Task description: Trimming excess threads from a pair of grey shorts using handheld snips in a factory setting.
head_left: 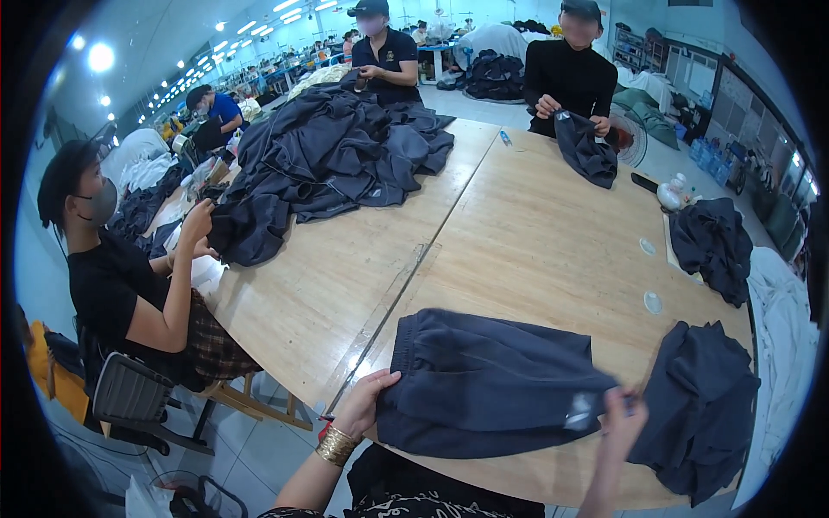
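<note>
At the near edge of the table [535, 233], dark shorts [492, 380] lying flat, my left hand [369, 401] gripping the waistband [403, 350], my right hand [623, 416] blurred by the hem [588, 354], its grasp unclear to me, dark cloth [698, 406] heaped to its right.

dark grey-blue shorts [492, 380], gathered waistband [402, 354] at left, laid flat, lightly creased, pale patch [579, 411] toward right end, on wooden table [535, 250], near edge

A grey chair [134, 388] stands near the wooden table [535, 233].
</note>
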Demonstrator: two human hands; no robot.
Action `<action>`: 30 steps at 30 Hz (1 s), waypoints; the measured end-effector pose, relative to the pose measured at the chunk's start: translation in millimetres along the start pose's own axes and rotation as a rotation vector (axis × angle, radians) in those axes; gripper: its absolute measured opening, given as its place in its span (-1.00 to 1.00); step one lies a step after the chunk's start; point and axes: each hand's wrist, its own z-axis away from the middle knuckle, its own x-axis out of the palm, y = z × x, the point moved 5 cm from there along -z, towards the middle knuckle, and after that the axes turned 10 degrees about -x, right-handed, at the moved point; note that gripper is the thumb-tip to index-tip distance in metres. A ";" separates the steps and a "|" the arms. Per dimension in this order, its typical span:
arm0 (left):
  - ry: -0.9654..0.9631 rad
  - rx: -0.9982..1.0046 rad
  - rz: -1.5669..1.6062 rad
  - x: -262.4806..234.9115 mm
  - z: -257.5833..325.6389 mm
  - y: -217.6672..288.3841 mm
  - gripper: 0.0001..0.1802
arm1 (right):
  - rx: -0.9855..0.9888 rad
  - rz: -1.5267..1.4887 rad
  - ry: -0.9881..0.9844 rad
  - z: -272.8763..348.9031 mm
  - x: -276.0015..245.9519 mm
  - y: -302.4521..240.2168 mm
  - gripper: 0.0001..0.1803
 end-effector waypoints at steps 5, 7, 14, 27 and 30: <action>-0.090 -0.006 -0.367 17.7 2.0 -10.2 -0.83 | -0.483 0.341 0.090 -41.4 -40.5 0.3 -0.81; -0.147 0.013 -0.500 30.2 -0.7 -14.3 -0.82 | -0.474 0.382 0.064 -21.0 -36.3 -1.1 -0.78; -0.212 0.039 -0.498 80.5 13.8 -22.4 -0.76 | -0.233 0.115 -0.299 25.6 24.2 -4.9 -0.85; -0.620 0.128 -0.703 140.1 33.4 -49.6 -0.56 | -0.436 0.289 -0.507 65.7 63.0 -0.9 -0.57; -0.246 1.049 -1.164 164.5 55.5 2.1 -0.52 | -0.396 0.318 -0.456 56.3 51.6 -5.6 -0.68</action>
